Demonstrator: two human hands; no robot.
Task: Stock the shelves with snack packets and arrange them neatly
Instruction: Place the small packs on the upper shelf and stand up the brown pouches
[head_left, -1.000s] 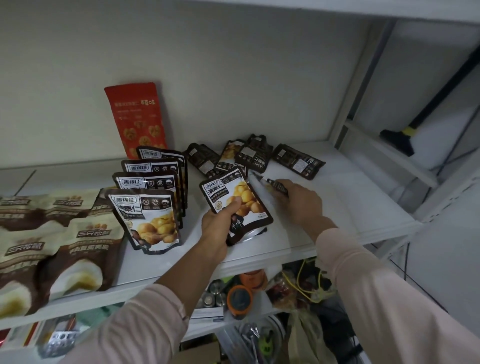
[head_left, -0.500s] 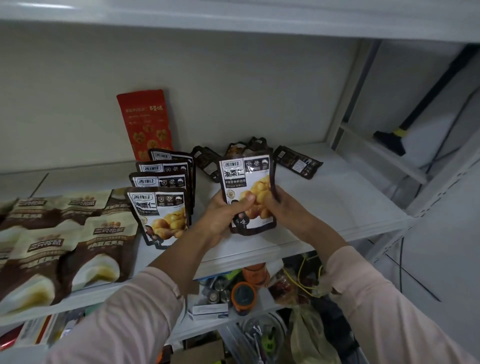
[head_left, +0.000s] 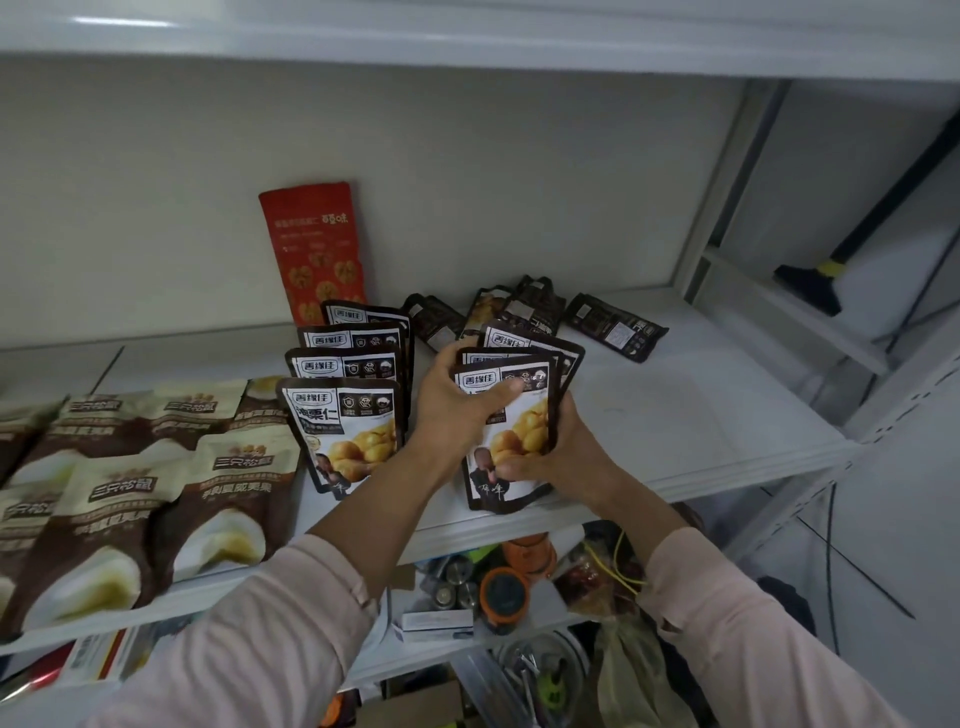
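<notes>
Three chestnut packets (head_left: 511, 421) stand fanned near the front of the shelf (head_left: 717, 415), just right of a finished row (head_left: 345, 400); the left hand (head_left: 457, 410) clamps their tops, thumb across the front packet and fingers curled behind, while the right hand (head_left: 558, 452) pinches the lower right edge. To do it well, I would square the bottoms on the shelf, match the neighbouring row's overlap, and let go only once they lean steadily. Labels read 善缘佳 and 油栗仁; the cream bags (head_left: 130, 493) at left read 三只松鼠.
</notes>
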